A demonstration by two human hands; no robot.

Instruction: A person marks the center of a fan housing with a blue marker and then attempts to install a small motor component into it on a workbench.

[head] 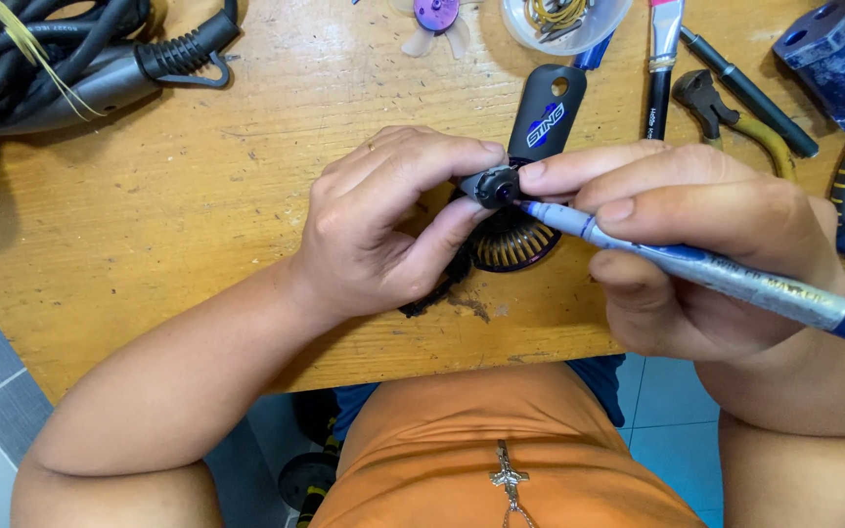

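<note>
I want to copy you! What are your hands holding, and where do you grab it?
Left hand pinches a small black round part by its sides. Right hand grips a blue marker by its barrel, near the tip.

Blue-and-white slanted label (546, 125) on black flat tag (548, 115), bench centre, above the hands. Blue pen barrel (735, 279) carries faint printed lettering.

Table (149, 196): bare wood, matt, scratched and stained, grain visible. Small part (492, 184) pinched in left hand (374, 230): dark plastic, slight sheen. Marker (706, 272) in right hand (696, 244): blue plastic barrel, glossy, print worn. Fan housing (511, 244): black ribbed plastic, handle smooth, semi-gloss. Cable (61, 59): black rubber, matt. Pliers (726, 117): dull grey metal, yellow grips. Shirt (471, 440): orange cloth, smooth.
</note>
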